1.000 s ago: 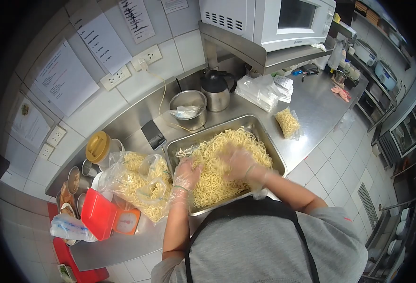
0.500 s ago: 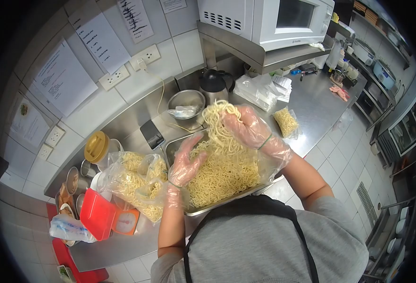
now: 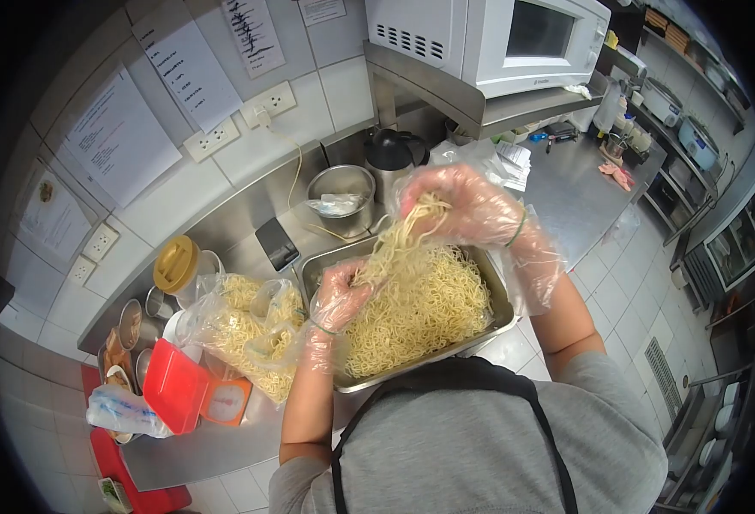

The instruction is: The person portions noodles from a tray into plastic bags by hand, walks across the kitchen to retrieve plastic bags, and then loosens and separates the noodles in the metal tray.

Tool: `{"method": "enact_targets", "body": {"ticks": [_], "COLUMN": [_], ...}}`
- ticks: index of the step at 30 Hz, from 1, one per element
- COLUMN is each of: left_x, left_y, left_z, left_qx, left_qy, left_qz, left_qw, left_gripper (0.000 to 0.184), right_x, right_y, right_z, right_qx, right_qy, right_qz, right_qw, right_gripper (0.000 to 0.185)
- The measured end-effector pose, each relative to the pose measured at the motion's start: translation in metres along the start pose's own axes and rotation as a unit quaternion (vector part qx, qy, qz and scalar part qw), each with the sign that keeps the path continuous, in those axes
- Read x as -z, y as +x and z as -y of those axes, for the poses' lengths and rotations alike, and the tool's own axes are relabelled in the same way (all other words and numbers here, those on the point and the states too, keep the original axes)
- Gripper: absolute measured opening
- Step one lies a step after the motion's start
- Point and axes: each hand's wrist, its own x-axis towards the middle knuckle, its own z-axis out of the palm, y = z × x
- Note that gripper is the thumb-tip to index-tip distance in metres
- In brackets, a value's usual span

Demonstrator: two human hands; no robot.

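Observation:
Yellow noodles [image 3: 420, 321] fill much of a rectangular metal tray [image 3: 504, 310]. My right hand [image 3: 463, 206], in a clear plastic glove, is raised over the tray's back edge, its fingers closed on a bunch of noodles that hangs down. My left hand [image 3: 341, 295], also gloved, is lower, at the tray's left side, with its fingers closed around the lower end of that bunch. Plastic bags of noodles [image 3: 249, 330] lie just left of the tray.
Behind the tray are a metal bowl [image 3: 341, 199], a thermos jug [image 3: 390, 158] and a black phone-like device [image 3: 276, 244]. An open red container [image 3: 174, 385] and an orange scale [image 3: 226, 403] stand at left. A microwave [image 3: 523, 43] sits on the shelf above.
My right hand has risen out of the tray with noodles, then shifted slightly right. My left hand has gone from spread to closed on the hanging strands.

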Motion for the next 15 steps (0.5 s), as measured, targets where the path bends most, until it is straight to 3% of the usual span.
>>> {"method": "enact_targets", "body": {"ticks": [2,3,6,10,11,13,15], "left_x": [0.005,0.007,0.026,0.049,0.059,0.052,0.026], "left_y": [-0.01,-0.013,-0.023,-0.022,-0.014,-0.005,0.006], "left_z": [0.013,0.028,0.045,0.052,0.067,0.055,0.066], "left_qx": [0.051,0.059,0.062,-0.054,-0.061,-0.002,0.047], "left_qy": [0.037,0.084,0.182,0.219,0.169,0.056,0.034], "left_qz": [0.017,0.021,0.063,0.066,0.109,0.08,0.077], "left_qw": [0.998,0.994,0.979,0.972,0.978,0.995,0.995], "left_gripper": [0.038,0.039,0.048,0.066,0.08,0.079,0.087], "right_x": [0.009,0.012,0.009,-0.004,-0.009,-0.021,-0.05], "right_y": [-0.004,-0.003,-0.011,-0.016,-0.018,-0.024,-0.044], "right_z": [0.011,0.005,-0.007,-0.046,-0.069,-0.133,-0.185], "right_qx": [-0.052,0.012,-0.037,-0.178,-0.211,-0.275,-0.27], "right_qy": [0.04,0.017,0.144,-0.029,-0.053,-0.105,-0.253], "right_qz": [-0.041,-0.059,-0.042,0.195,0.2,0.208,0.174], "right_qw": [0.997,0.998,0.988,0.964,0.955,0.933,0.913], "right_gripper": [0.019,0.018,0.018,0.047,0.057,0.077,0.087]}}
